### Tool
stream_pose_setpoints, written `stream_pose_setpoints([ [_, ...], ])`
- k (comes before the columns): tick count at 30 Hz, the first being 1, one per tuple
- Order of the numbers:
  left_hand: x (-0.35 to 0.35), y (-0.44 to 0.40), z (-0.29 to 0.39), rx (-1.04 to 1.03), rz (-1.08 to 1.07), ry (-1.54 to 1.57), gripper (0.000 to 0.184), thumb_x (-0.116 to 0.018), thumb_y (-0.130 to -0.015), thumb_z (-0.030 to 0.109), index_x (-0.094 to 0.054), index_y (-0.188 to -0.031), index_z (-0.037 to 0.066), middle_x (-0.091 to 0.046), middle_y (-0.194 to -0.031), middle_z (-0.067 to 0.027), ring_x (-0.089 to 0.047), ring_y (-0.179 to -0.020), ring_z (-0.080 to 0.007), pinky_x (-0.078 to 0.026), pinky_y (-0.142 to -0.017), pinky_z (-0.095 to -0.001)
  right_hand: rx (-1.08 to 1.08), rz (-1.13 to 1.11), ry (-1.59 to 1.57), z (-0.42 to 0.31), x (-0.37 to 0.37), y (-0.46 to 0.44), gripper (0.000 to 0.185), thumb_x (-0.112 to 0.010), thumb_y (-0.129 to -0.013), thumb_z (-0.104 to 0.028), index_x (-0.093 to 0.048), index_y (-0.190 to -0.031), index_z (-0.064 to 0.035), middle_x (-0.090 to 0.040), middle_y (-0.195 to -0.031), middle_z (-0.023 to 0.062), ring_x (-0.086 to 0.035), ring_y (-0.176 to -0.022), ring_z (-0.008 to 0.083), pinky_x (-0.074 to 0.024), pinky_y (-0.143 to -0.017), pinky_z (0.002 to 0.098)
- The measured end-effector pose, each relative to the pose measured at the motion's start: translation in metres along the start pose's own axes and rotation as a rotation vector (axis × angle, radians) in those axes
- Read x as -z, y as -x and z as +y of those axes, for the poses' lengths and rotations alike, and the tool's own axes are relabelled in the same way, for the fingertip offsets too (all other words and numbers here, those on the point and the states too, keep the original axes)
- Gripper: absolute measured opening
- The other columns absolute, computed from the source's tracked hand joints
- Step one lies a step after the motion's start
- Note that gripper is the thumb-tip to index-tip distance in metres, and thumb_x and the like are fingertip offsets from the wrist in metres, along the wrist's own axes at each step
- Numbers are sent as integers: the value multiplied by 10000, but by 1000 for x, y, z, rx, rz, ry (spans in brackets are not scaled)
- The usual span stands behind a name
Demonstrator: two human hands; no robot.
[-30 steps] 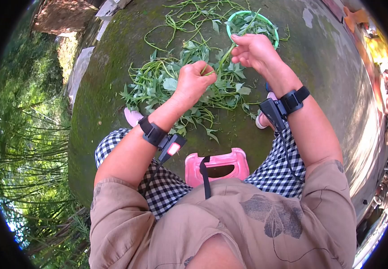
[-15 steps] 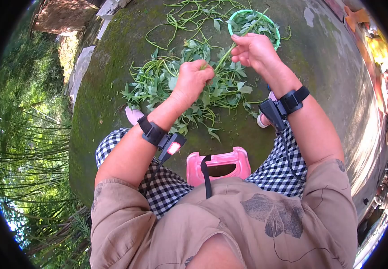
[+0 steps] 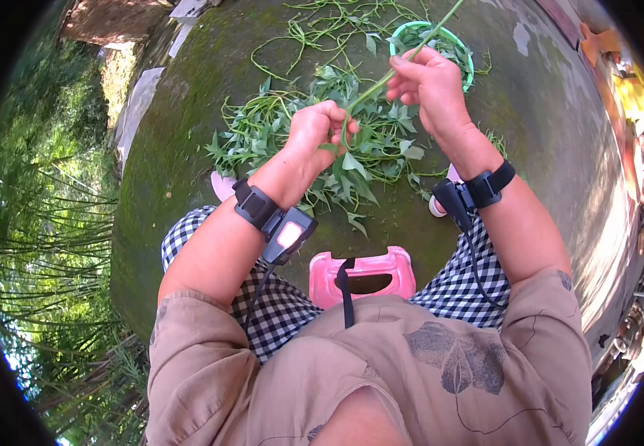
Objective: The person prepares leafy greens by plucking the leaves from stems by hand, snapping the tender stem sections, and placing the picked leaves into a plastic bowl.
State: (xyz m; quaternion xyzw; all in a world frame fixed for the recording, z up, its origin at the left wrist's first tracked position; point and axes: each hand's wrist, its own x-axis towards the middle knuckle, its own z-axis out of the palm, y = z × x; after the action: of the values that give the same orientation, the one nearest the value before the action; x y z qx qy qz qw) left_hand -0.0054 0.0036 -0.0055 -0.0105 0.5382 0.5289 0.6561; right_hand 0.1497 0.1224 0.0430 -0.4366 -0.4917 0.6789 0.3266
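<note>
So the left hand (image 3: 319,132) has its fingers curled in, thumb side up, closed around the lower part of a long green stem (image 3: 374,91). A few soft, pointy leaves (image 3: 354,164) dangle just below that fist. The right hand (image 3: 432,88) is way looser: thumb and index finger pinch the same stem further up, and the other fingers are half curled with a bit of air under them. The stem slants up between the two hands, pretty straight, smooth and thin, and its far end pokes out past the right hand over a round basket (image 3: 471,65) with a mint green rim. That basket has more green leaves inside.

Under the hands there's a messy heap of leafy vines (image 3: 251,145), matte green leaves mixed with paler, stringy stems. Beyond it, a tangle of mostly bare stems (image 3: 292,61) loops around on the ground (image 3: 162,167), which is dark, hard and blotchy with mossy green.

Closer in is a shiny pink plastic piece (image 3: 322,279) with an oblong cutout, sitting between knees in black-and-white checked trousers (image 3: 281,312). Both wrists wear black straps (image 3: 259,207) with boxy little devices on them.
</note>
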Motion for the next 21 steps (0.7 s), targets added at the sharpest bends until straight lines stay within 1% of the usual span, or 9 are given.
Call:
stream_pose_setpoints([
  [4,8,-3,-3,87,75,25,46,-550,-780,18,-552,-734,21,-524,-646,-87,-448,-483,-155,-325,-465,-303,106,4,-23,-13,15,-10,160,-683,-880,-178,-586,-851,-54,-638,-693,44,-629,-552,116,-430,-453,189],
  [5,8,-3,-5,89,-52,73,40,-569,-803,35,-578,-794,-2,-534,-656,-80,-458,-461,-151,-312,-429,-277,92,-29,-16,-15,21,-13,160,-684,-880,-182,-588,-850,-58,-638,-692,40,-629,-552,115,-431,-454,189],
  [8,-2,11,6,-96,-115,-52,96,-580,-833,66,-587,-879,-17,-558,-673,-78,-436,-425,-140,-310,-397,-276,43,-39,18,-12,27,-16,157,-685,-880,-190,-594,-845,-67,-633,-677,32,-622,-535,109,-423,-439,181],
  [9,-3,10,10,-132,-90,-95,129,-582,-857,85,-572,-941,-12,-609,-717,-109,-422,-398,-131,-296,-366,-261,28,-32,36,-11,27,-15,158,-685,-880,-190,-594,-845,-65,-631,-674,31,-618,-528,107,-419,-433,179],
  [12,-6,16,23,-59,-260,-185,141,-546,-897,96,-561,-1017,22,-651,-801,-137,-427,-402,-114,-325,-372,-227,1,0,113,-11,28,-19,142,-679,-882,-198,-598,-848,-86,-631,-670,21,-613,-528,107,-412,-444,186],
  [13,-7,16,22,12,-358,-121,146,-537,-912,112,-555,-1028,26,-653,-800,-158,-417,-382,-108,-316,-354,-211,-5,18,141,-11,31,-20,135,-676,-883,-203,-600,-849,-97,-631,-670,16,-612,-531,108,-411,-452,190],
  [15,-2,11,17,39,-390,-129,150,-529,-923,129,-554,-1034,30,-648,-788,-160,-413,-377,-109,-319,-352,-216,-3,63,176,-12,33,-21,121,-675,-880,-194,-597,-847,-108,-623,-663,8,-599,-521,101,-394,-446,194],
  [18,1,11,15,34,-342,-176,195,-522,-943,164,-554,-1075,23,-633,-780,-137,-417,-410,-98,-321,-389,-221,32,66,187,-12,37,-25,120,-672,-881,-182,-593,-842,-101,-617,-658,3,-589,-516,90,-381,-439,189],
  [21,-6,19,19,24,-300,-180,264,-544,-941,195,-580,-1113,-2,-625,-800,-96,-422,-460,-85,-304,-422,-215,37,100,230,-16,34,-21,123,-671,-876,-149,-597,-837,-58,-597,-659,8,-547,-488,66,-422,-435,181],
])
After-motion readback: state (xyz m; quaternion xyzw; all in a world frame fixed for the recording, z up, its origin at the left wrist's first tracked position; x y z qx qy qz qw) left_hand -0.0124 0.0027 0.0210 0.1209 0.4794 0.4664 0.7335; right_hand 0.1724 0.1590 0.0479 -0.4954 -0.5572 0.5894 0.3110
